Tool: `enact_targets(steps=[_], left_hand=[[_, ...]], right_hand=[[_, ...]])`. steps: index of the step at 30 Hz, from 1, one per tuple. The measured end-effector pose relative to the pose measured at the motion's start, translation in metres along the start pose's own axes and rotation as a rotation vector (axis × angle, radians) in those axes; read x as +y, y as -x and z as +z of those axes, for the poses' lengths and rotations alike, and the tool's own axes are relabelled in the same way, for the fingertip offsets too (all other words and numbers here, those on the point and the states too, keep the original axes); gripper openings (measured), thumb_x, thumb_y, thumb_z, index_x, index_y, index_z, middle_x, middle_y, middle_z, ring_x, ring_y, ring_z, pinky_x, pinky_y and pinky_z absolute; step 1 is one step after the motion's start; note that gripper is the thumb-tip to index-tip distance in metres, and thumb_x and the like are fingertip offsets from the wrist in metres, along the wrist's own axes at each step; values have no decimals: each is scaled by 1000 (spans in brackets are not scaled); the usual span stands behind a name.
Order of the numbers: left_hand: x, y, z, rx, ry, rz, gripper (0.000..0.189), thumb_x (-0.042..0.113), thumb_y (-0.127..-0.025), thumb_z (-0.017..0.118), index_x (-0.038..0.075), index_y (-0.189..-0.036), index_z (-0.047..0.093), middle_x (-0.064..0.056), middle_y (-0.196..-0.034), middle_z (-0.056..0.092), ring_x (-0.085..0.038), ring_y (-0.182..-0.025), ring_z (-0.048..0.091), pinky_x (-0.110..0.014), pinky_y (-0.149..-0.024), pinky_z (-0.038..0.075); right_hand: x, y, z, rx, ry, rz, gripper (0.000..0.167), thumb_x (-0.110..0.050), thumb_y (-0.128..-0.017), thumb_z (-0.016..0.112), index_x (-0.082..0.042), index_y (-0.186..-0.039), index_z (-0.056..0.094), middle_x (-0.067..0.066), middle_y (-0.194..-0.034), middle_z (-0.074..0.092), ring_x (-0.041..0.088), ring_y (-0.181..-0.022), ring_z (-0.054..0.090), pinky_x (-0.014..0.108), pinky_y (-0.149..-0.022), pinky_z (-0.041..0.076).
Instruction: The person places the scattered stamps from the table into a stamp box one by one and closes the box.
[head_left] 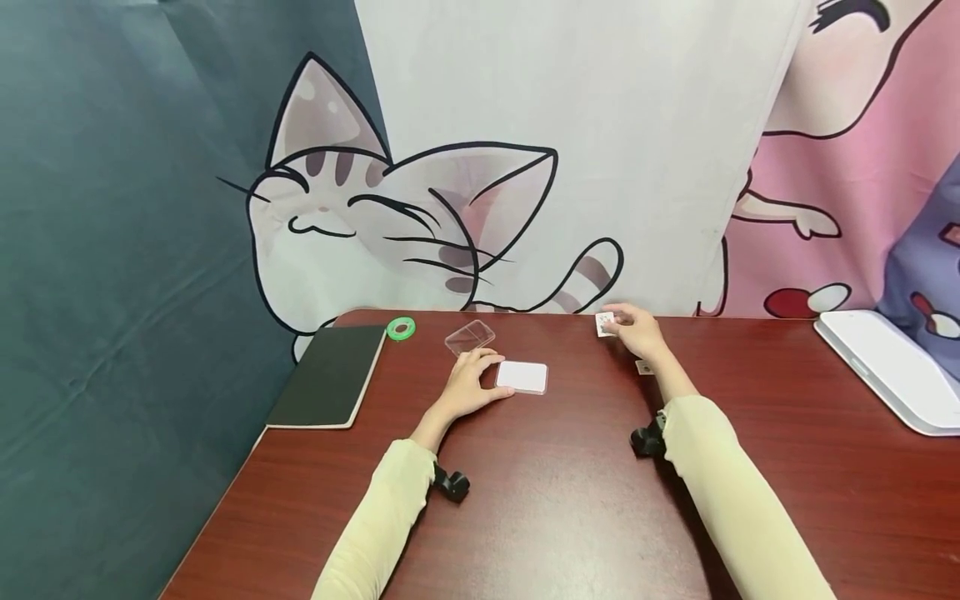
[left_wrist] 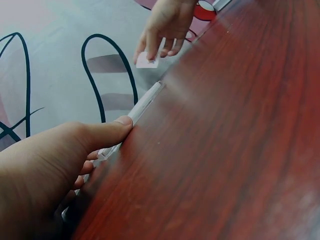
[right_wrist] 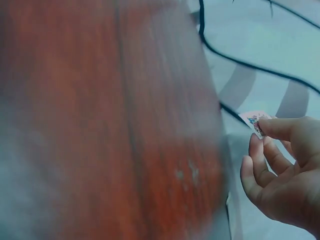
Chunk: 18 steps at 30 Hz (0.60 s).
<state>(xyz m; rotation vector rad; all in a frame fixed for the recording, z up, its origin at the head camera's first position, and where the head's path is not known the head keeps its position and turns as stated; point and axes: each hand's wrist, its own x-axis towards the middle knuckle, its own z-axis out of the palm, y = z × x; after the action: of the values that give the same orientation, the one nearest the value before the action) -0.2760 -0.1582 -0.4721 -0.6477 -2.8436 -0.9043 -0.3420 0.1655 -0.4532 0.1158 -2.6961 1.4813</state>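
Note:
A shallow clear case [head_left: 522, 377] with a white inside lies flat on the table. My left hand [head_left: 470, 385] holds it at its left end, the thumb along the near edge and the fingers at the far side. In the left wrist view the same case [left_wrist: 146, 102] shows edge-on beside the thumb. Off to the right, my right hand [head_left: 637, 332] pinches a small printed stamp [head_left: 604, 324] between thumb and fingertips, raised above the table. Its jagged edge and coloured picture show on the stamp [right_wrist: 254, 121] in the right wrist view.
A transparent lid [head_left: 470, 337] lies behind my left hand. Further left are a green tape roll [head_left: 401, 328] and a dark notebook [head_left: 327, 375]. Another small stamp-like piece [head_left: 643, 367] is by my right wrist. A white tray-like object [head_left: 892, 367] sits at far right.

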Motion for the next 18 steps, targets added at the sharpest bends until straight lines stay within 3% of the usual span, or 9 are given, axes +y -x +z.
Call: enact_targets(steps=[6, 12, 18], left_hand=[[1, 0, 0, 8, 7, -1, 59, 35, -79, 79, 8, -128, 62, -13, -135, 54, -32, -123, 45, -53, -107, 36], [0, -1, 2, 20, 12, 12, 58, 35, -79, 80, 8, -127, 63, -14, -134, 55, -32, -122, 46, -52, -106, 37], [0, -1, 3, 30, 32, -9, 57, 34, -77, 81, 9, -126, 64, -12, -134, 56, -32, -121, 46, -52, -105, 38]], right_hand=[[-15, 11, 8, -31, -145, -4, 34, -11, -92, 65, -1, -125, 63, 22, -110, 67, 4, -75, 58, 19, -69, 50], [-26, 20, 20, -38, -200, -48, 30, -9, -91, 66, 2, -119, 66, 5, -84, 69, 9, -70, 59, 25, -68, 51], [-36, 30, 36, -72, -211, -53, 28, -9, -91, 66, 2, -117, 68, 2, -79, 69, 9, -69, 61, 26, -70, 52]])
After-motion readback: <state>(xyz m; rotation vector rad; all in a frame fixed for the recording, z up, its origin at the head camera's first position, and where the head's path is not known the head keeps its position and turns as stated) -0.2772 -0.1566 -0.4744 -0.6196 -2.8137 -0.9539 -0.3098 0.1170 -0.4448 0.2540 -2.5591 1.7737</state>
